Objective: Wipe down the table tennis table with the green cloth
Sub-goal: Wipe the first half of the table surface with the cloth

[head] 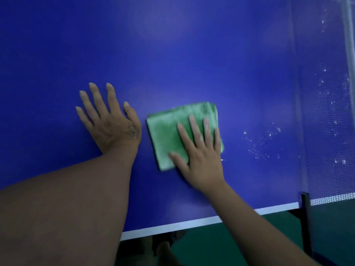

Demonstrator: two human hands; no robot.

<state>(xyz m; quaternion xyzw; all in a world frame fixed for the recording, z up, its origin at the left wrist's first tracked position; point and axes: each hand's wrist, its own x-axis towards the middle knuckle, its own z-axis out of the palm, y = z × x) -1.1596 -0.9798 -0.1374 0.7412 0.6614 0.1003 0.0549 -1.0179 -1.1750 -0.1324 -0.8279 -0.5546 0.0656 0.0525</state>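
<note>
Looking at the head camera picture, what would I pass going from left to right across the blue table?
In order: left hand → green cloth → white specks → net.

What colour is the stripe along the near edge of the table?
White. The stripe borders the blue table; head view shows it best.
</note>
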